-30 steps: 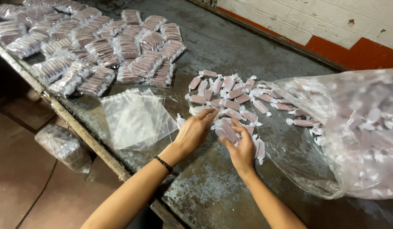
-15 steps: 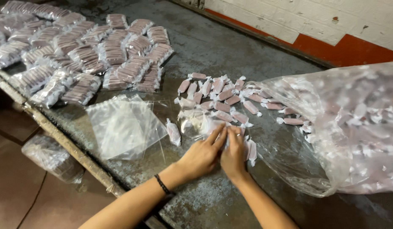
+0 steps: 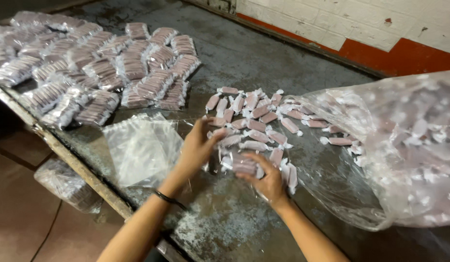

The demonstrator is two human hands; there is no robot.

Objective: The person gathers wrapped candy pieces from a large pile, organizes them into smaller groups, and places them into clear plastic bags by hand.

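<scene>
Right hand (image 3: 266,182) has its fingers clamped on a bunch of wrapped candies (image 3: 244,165); left hand (image 3: 198,145), fingers curled, holds a small clear bag (image 3: 220,138) at ten o'clock. Best keep the bunch squared, bag mouth wide.

big candy bag (image 3: 409,145) cut off rt, hands (image 3: 198,148) motion-blurred
</scene>
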